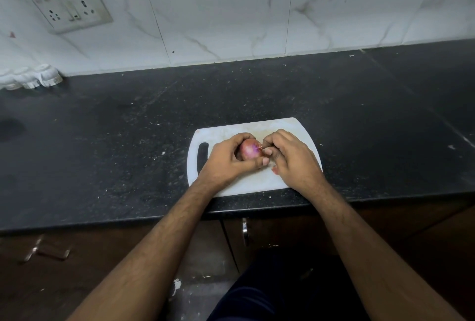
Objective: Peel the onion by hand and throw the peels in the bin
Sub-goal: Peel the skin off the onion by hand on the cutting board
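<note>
Over the white plastic cutting board [259,182] on the black stone counter [102,140], the left hand [226,158] cups the small reddish-purple onion [248,148] — the right hand [290,156], fingers curled, pinches its tip.

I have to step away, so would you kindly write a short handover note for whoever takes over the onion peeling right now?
Left hand: grips the onion over the white cutting board.
Right hand: fingers pinch the skin at the onion's right end.
Done: peeling just started; most skin is still on, and no loose peels are visible.
Left: strip the remaining skin and throw the peels in the bin, which is out of view.
</note>
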The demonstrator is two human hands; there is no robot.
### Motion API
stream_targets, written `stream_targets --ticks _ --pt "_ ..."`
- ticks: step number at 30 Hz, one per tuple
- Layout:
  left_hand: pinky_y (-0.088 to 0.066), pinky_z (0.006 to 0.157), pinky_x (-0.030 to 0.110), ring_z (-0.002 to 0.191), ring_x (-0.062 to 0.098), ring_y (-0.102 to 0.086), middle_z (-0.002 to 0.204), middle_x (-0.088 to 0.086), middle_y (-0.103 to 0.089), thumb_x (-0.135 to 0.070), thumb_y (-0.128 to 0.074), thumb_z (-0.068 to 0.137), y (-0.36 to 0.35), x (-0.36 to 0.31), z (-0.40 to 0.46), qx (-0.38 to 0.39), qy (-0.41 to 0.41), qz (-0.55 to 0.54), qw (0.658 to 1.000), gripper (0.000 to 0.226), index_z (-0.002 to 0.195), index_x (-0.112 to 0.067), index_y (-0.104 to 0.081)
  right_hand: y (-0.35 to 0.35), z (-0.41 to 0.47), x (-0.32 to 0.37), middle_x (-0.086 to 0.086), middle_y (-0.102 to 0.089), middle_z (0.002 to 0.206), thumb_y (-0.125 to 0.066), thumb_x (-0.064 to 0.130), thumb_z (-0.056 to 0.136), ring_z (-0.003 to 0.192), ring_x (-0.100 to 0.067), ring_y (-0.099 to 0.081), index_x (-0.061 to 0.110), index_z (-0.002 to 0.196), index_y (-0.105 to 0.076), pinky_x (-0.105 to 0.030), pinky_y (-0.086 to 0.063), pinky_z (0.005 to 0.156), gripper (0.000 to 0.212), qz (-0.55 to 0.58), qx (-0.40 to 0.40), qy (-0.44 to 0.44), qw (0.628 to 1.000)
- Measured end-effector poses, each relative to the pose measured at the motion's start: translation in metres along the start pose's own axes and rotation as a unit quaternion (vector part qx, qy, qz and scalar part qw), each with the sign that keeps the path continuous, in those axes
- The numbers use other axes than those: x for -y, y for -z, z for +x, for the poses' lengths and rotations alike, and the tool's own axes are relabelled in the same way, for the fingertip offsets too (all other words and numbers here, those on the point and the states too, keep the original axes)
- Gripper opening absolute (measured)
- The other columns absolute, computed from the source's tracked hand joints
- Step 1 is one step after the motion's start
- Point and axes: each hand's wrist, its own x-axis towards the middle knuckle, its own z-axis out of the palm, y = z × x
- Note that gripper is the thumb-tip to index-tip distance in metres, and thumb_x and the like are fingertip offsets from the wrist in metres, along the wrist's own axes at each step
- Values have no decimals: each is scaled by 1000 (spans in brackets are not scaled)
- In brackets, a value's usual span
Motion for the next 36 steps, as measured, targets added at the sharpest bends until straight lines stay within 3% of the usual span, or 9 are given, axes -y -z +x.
stream_targets --ticks 2,6,11,14,16,20,28,31,36 --pt "-60 88 29 98 14 -73 108 -3 -76 -40 -96 75 0 1 0 -1 2 -9 1000 53 118 -25 -68 0 1 -3 19 -56 93 -56 18 102 83 -4 -58 34 93 -54 -13 -44 62 18 34 -20 -20 999" --pt "-61 96 34 106 15 -73 115 -6 -73 -36 -99 70 0 5 0 -6 1 -29 1000 64 124 -26 -66 -1 4 -10 14 -62 94 -58 16 102 89 -5 -58 19 97 -63 -17 -46 74 8 56 -66 -42 995" --pt "-61 96 33 107 13 -72 119 -4 -71 -27 -100 69 1 6 -1 -9 -1 -45 999 67 125 -25 -63 1 5 -10 10 -68 97 -62 14 100 94 -2 -60 16 100 -69 -4 -42 78 7 65 -93 -72 991" --pt "-61 94 31 106 11 -71 120 -3 -69 -21 -100 69 1 5 0 -7 -4 -46 999 69 127 -21 -62 -4 6 -11 14 -71 104 -61 15 101 96 -3 -66 22 108 -73 -26 -55 87 16 48 -68 -59 995" --pt "-60 92 29 105 10 -71 119 -4 -69 -19 -100 69 1 5 0 -10 -6 -48 999 69 127 -20 -61 -5 4 -10 16 -71 109 -57 23 104 93 -7 -70 29 114 -71 -38 -59 82 18 40 -48 -52 997" --pt "-62 94 33 108 16 -72 120 -3 -70 -25 -100 69 1 5 -1 -11 -12 -35 999 68 125 -21 -63 -1 1 -3 18 -65 106 -63 30 101 77 -14 -69 25 112 -70 -39 -60 66 14 104 -32 -14 994" --pt "-62 92 50 102 32 -73 112 0 -76 -38 -101 68 1 3 -3 -7 6 -19 1000 63 119 -24 -67 -2 0 -2 16 -59 98 -74 19 93 68 -8 -61 25 96 -73 -39 -57 62 7 101 -27 3 994" --pt "-63 91 48 99 30 -74 109 0 -77 -38 -101 66 1 1 -4 -10 8 -10 1000 61 115 -23 -69 0 1 -3 16 -60 95 -74 17 92 75 -13 -65 22 92 -74 -36 -57 66 5 95 -27 -2 995" --pt "-62 88 48 95 32 -73 104 -1 -78 -39 -102 65 1 -1 -5 -12 3 8 1000 58 112 -24 -71 -1 1 -1 19 -57 95 -69 20 95 92 -6 -55 25 94 -69 -30 -52 68 5 9 -34 24 999"
